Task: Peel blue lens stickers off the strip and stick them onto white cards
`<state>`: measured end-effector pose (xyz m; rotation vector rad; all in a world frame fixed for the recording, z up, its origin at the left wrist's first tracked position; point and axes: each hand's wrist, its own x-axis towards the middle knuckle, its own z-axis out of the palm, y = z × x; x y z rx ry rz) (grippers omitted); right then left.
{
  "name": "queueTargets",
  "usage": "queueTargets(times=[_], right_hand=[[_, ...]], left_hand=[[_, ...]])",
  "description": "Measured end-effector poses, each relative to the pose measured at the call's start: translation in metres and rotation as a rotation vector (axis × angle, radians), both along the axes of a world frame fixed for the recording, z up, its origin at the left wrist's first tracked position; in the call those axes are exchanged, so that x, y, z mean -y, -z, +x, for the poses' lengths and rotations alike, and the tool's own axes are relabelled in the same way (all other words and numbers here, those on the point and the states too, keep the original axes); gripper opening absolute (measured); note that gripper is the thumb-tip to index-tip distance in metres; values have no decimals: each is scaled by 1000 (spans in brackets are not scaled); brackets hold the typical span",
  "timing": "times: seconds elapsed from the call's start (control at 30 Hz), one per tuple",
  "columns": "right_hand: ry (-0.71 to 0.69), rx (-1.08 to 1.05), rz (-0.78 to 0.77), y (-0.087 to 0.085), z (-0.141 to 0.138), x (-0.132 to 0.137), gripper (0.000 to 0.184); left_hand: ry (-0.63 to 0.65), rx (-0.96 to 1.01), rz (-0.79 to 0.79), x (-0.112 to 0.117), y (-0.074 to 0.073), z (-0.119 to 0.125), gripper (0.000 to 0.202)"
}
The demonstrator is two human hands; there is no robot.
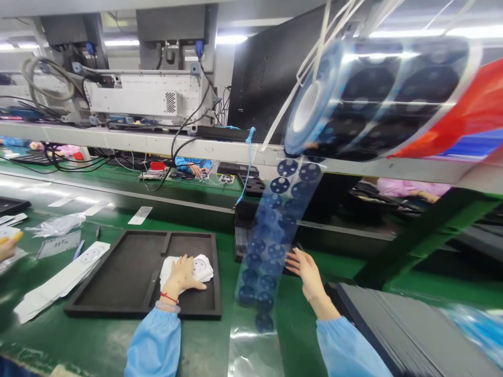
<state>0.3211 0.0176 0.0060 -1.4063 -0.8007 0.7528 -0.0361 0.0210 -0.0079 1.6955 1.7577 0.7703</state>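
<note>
In the head view my left hand [183,275] rests on a small pile of white cut sheets [202,268] with round printed marks. The pile lies in the right part of a shallow black tray [113,277]; my thumb is spread away from the fingers. A clear film strip [271,230] with rows of dark blue round stickers hangs from a large roll [377,99] down to the bench. My right hand [308,275] is at the strip's right edge, fingers stretched out; whether the fingertips touch the film I cannot tell.
Long white sheets [63,283] lie left of the tray, beside clear plastic bags [58,225]. Grey flat sheets [396,330] are stacked at the right. A shelf edge [157,139] crosses above the bench. Another person's hand [8,246] shows at far left.
</note>
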Motion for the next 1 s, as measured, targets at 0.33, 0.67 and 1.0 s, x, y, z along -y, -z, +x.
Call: queueTargets(times=[0.33, 0.67, 1.0], right_hand=[[-446, 279, -21, 63, -27, 112, 107], [-666, 217, 23, 57, -36, 115, 61], [-454, 539, 311, 54, -23, 120, 29]], left_hand=[[20, -201, 110, 10, -19, -1, 71], [457, 720, -174, 60, -64, 93, 48], [226, 911, -505, 65, -34, 102, 62]])
